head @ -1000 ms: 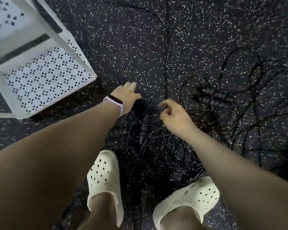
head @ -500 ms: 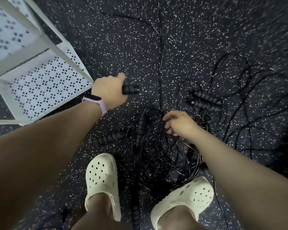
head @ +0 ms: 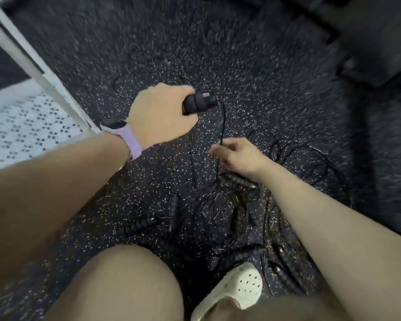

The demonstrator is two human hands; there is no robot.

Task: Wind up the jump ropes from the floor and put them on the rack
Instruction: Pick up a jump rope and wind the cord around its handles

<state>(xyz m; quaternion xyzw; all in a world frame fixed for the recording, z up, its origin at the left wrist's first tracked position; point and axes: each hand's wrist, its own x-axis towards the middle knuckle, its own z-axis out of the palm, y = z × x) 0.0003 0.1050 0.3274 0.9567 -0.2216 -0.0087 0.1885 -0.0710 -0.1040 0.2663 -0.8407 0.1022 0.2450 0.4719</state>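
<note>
A black rope handle (head: 198, 103) is gripped by the left hand (head: 159, 118) just above the centre of the frame, the fingers curled tightly round it so that only its outer end shows past the fist; a lilac wristband (head: 127, 139) with a dark face is worn on that wrist. From the handle's end a thin black cord (head: 222, 121) is seen to drop down toward the right hand (head: 239, 156), which is held just below and to the right; the cord is pinched between that hand's thumb and bent fingers, though the exact contact is blurred. Under and below the right hand, in the lower centre of the frame, a tangled pile of jump ropes (head: 232, 212) is spread on the speckled dark floor (head: 252, 72), with several ribbed black handles lying among the loops; further loops of cord are laid out to the right of the hand. A white perforated rack (head: 33, 121) is seen at the left edge of the frame, well apart from the pile. A bare knee (head: 130, 281) fills the bottom centre; a cream clog (head: 239, 286) is planted just beside it at the lower right, touching the edge of the pile. The upper part of the frame is heavily blurred.
</note>
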